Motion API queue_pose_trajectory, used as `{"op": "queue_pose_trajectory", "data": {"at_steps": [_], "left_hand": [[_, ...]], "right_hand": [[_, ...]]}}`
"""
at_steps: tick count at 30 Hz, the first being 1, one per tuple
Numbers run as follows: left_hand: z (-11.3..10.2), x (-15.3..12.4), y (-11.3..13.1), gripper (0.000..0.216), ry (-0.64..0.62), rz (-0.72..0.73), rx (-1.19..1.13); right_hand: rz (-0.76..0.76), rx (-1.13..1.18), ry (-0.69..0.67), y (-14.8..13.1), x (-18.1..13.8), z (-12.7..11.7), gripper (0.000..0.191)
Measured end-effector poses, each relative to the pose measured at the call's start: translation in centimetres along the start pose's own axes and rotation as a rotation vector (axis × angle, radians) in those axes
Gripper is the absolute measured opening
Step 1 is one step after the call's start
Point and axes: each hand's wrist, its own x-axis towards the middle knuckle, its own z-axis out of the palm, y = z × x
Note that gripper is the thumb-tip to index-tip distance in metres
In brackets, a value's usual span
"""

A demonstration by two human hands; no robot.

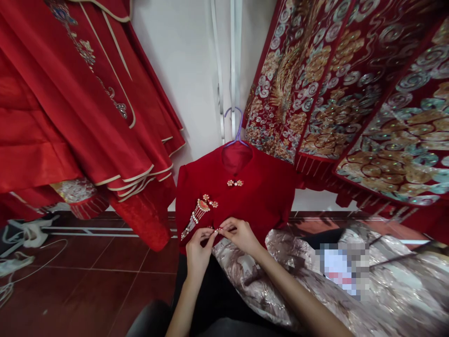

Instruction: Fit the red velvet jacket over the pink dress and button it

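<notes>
A dark red jacket point(259, 182) with a round neckline hangs on a purple hanger point(240, 126) in front of me. A beaded gold clasp point(235, 183) joins its collar, and a fan-shaped ornament with bead tassels point(199, 213) sits on its left side. Low on the front, my left hand point(200, 245) and my right hand point(240, 236) meet, thumbs and fingers pinched on a small beaded clasp point(216, 231). The fingertips partly cover this clasp. Whether its two halves are joined, I cannot tell.
Red robes with pale trim point(115, 117) hang at the left, and a heavily embroidered red garment point(326, 93) hangs at the right. Shiny pinkish-grey floral fabric point(280, 290) lies across my lap. White shoes point(33, 234) and a cable stand on the tiled floor point(94, 276).
</notes>
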Motion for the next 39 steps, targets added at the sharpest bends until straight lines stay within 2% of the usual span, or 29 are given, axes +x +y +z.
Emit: {"op": "queue_pose_trajectory", "data": {"at_steps": [7, 10, 13, 15, 18, 21, 31, 33, 35, 37, 39], "left_hand": [[0.0, 0.1, 0.9, 0.021, -0.022, -0.100, -0.110], [-0.1, 1.4, 1.3, 0.026, -0.008, -0.167, -0.223], [0.2, 3.7, 1.9, 0.033, 0.002, -0.286, -0.464], [0.5, 5.3, 2.4, 0.035, -0.005, -0.384, -0.647], [1.0, 6.7, 3.2, 0.029, -0.006, -0.496, -0.854], [1.4, 7.0, 3.7, 0.023, 0.015, -0.539, -0.937], [2.5, 7.7, 3.8, 0.022, 0.135, -0.563, -0.841], [2.6, 7.8, 4.0, 0.024, 0.103, -0.563, -0.812], [2.7, 8.0, 4.5, 0.026, 0.003, -0.539, -0.739], [2.8, 8.4, 5.3, 0.030, -0.092, -0.410, -0.576], [2.9, 9.1, 6.4, 0.030, -0.131, -0.157, -0.360]], "right_hand": [[-0.003, -0.008, -0.051, -0.2, 0.2, -0.5, 0.020], [-0.006, 0.002, -0.216, -0.7, 0.3, -2.5, 0.023], [0.036, 0.072, -0.465, -1.7, 0.2, -5.2, 0.027], [0.061, 0.109, -0.545, -2.4, 0.0, -6.7, 0.029], [0.065, 0.121, -0.533, -3.1, -0.2, -7.7, 0.030], [0.064, 0.129, -0.528, -3.1, -0.2, -7.8, 0.030], [0.055, 0.144, -0.537, -2.6, 0.0, -6.8, 0.028], [0.056, 0.137, -0.534, -2.7, -0.1, -6.8, 0.028], [0.061, 0.126, -0.541, -2.8, -0.1, -7.2, 0.027], [0.070, 0.109, -0.573, -3.0, -0.3, -7.8, 0.026], [0.091, 0.088, -0.622, -3.3, -0.6, -8.6, 0.026]]}}
